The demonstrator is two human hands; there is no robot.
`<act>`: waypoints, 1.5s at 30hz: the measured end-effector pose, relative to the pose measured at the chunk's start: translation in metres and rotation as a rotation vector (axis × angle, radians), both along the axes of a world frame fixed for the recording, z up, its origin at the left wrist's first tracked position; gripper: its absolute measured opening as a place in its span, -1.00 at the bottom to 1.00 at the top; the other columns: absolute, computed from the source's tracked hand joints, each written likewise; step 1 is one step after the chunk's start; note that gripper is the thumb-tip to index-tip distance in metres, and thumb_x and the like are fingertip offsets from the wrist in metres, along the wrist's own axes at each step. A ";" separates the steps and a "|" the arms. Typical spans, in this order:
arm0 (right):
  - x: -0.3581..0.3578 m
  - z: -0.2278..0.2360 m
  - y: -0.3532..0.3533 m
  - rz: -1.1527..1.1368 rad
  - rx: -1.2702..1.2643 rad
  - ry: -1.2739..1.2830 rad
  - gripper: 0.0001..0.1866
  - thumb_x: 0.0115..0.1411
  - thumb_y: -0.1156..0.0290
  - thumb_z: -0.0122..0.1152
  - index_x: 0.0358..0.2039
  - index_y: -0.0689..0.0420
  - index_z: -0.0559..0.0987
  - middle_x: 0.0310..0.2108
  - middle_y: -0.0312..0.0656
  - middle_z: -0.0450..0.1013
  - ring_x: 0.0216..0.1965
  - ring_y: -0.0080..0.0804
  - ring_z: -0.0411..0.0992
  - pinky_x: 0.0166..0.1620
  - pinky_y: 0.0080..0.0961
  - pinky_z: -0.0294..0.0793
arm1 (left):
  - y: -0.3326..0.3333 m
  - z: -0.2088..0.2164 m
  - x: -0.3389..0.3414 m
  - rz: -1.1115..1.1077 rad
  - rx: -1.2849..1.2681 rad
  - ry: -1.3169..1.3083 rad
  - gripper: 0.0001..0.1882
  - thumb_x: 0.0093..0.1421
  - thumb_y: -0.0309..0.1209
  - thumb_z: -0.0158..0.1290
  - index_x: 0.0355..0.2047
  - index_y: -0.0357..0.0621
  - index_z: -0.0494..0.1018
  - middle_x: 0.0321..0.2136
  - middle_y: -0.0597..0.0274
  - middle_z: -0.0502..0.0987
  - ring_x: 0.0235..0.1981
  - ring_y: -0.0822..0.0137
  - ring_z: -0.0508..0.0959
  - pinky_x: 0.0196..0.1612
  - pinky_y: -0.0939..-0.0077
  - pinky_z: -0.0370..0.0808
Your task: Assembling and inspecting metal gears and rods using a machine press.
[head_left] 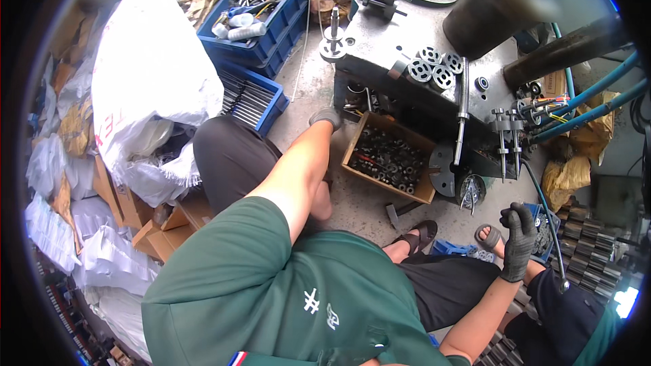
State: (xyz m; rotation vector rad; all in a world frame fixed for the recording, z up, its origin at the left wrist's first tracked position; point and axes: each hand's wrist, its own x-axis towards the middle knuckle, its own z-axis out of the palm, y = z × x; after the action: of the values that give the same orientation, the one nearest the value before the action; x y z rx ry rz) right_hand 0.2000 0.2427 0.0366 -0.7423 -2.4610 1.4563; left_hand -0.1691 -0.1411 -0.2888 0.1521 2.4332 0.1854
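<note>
My left hand [325, 119], in a grey glove, reaches forward to the near left corner of the metal machine table [400, 34]. Its fingers are mostly hidden, so I cannot see whether they grip anything. Above it, an upright metal shaft with a round disc [333, 47] stands at the table's corner. My right hand [519, 242], in a dark grey glove, is raised on the right, away from the table. Its fingers are bent and close together; what may be between them is too dark to make out. Several slotted metal discs [443, 77] sit on the table.
Below the table stands a wooden box [424, 193] of small metal parts. Blue crates [271, 61] with rods are at the left, beside a large white sack [146, 74]. Blue hoses [590, 95] and stacked metal parts [590, 244] lie right. Another person's leg [556, 305] is close by.
</note>
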 end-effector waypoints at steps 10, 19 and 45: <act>-0.014 0.006 -0.018 -0.029 -0.024 -0.150 -0.78 0.32 0.48 0.19 -0.10 0.34 0.57 -0.32 -0.16 0.57 -0.26 -0.46 0.54 -0.15 -0.54 0.52 | 0.039 -0.087 -0.008 0.636 0.455 0.346 -0.50 0.18 -0.12 0.18 0.01 -0.19 0.53 -0.08 -0.19 0.61 0.01 -0.12 0.60 0.05 0.01 0.52; -0.043 0.026 -0.020 -0.037 0.172 -0.060 -0.77 0.30 0.47 0.21 -0.08 0.31 0.57 -0.37 -0.15 0.57 -0.36 -0.49 0.53 -0.25 -0.55 0.53 | 0.028 -0.116 -0.012 0.685 0.382 0.283 -0.58 0.31 -0.14 0.05 0.04 -0.13 0.54 -0.06 -0.15 0.61 -0.09 0.02 0.61 -0.01 0.03 0.51; -0.039 0.010 -0.017 -0.079 0.262 0.216 -0.72 0.23 0.32 0.23 -0.09 0.13 0.66 -0.36 -0.07 0.63 -0.30 -0.35 0.61 -0.18 -0.38 0.57 | 0.021 0.037 0.031 0.099 0.535 -0.257 -0.62 0.12 -0.22 0.23 -0.12 -0.19 0.63 -0.37 0.09 0.65 -0.41 0.21 0.64 -0.35 0.25 0.56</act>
State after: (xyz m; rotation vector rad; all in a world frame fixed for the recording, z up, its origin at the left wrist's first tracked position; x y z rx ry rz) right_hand 0.1610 0.2258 0.0469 -0.5885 -2.3647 1.0946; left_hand -0.1380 -0.1202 -0.2516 0.2274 2.0863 0.8463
